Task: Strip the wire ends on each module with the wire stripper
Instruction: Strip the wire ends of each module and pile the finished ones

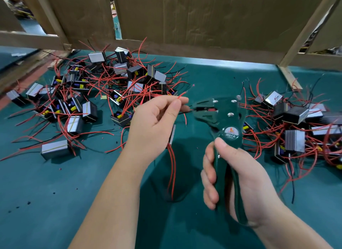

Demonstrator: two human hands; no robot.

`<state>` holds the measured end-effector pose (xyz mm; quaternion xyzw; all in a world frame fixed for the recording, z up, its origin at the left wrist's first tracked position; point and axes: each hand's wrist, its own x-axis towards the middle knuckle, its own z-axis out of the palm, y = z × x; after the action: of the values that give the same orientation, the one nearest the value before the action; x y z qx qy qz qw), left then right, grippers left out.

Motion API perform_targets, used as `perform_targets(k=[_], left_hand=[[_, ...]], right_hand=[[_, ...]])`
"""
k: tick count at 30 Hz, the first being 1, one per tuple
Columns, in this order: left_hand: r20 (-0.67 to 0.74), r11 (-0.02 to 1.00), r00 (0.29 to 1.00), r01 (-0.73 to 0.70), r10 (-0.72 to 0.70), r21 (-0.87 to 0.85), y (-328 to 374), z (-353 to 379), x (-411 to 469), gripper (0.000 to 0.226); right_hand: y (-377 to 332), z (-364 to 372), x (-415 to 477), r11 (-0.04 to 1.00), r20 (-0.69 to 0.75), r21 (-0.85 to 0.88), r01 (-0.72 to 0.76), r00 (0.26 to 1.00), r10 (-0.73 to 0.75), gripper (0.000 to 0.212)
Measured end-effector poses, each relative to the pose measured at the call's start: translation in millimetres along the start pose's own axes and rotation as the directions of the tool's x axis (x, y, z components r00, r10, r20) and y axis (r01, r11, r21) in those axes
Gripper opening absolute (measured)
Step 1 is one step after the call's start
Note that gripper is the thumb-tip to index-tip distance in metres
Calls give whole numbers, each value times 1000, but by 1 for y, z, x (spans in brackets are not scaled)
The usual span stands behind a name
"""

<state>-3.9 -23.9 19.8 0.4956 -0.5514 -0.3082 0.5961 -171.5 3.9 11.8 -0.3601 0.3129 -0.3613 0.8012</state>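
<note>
The red wire point(182, 95) in work is pinched between the thumb and forefinger of the left hand point(155, 122). Its free end projects up and to the right, just beside the head of the wire stripper point(220, 115). Pinching close to the end probably keeps the thin lead stiff enough to aim. A dark lead runs from the same fingers toward the stripper's mouth; whether it is seated in the blades cannot be told. The module point(173, 135) shows partly below the left palm, with more red leads hanging from it over the green mat point(55, 202).

The right hand point(231, 174) is curled round both handles of the stripper, thumb up near the pivot label. The head points left, so the mouth faces the offered wire.

Other modules lie in two heaps, a left pile point(111, 85) and a right pile point(296, 119). These likely separate pending from finished stock, but which is which cannot be told. Small insulation scraps point(28, 203) dot the mat. A cardboard wall point(203, 17) backs the bench.
</note>
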Motion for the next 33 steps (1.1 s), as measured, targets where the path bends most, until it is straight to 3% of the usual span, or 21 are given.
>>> perform_targets(k=[3,6,9,11,15,21,25,27,30,33], left_hand=[[80,984,987,128,-138,124,-7,6,-2,20],[64,948,957,269,-283,171,-13,7,-3,22],[-4,907,919,389,-395,-161,-9,4,1,24],[2,811,888,421,-460,-406,-5,5,4,22],[121,693,850,494,-514,-525,3,9,-1,19],[-132,742,856,345,-500,-574,5,-4,8,21],[-387,706,810,46,-440,-707,-5,-38,16,17],[-555,800,739,-37,-381,-599,-14,-56,18,17],[-742,971,625,151,-241,-187,-28,-70,16,16],[-706,891,674,432,-217,138,-40,-71,15,30]], right_hand=[[-2,-2,5,1000,-92,18,-15,996,17,34],[-5,-6,8,993,37,117,29,999,-33,46],[-4,-9,9,993,107,112,32,993,-44,59],[0,-7,7,991,199,122,-49,980,24,61],[5,1,4,986,439,94,-140,895,85,56],[6,-4,0,996,441,50,-70,897,41,55],[-14,-16,-4,982,385,168,85,911,-145,60],[-25,-24,-5,950,265,204,238,920,-288,61],[-34,-33,-3,878,-22,70,474,880,-474,53],[-38,-36,-1,845,-152,-33,533,833,-532,44]])
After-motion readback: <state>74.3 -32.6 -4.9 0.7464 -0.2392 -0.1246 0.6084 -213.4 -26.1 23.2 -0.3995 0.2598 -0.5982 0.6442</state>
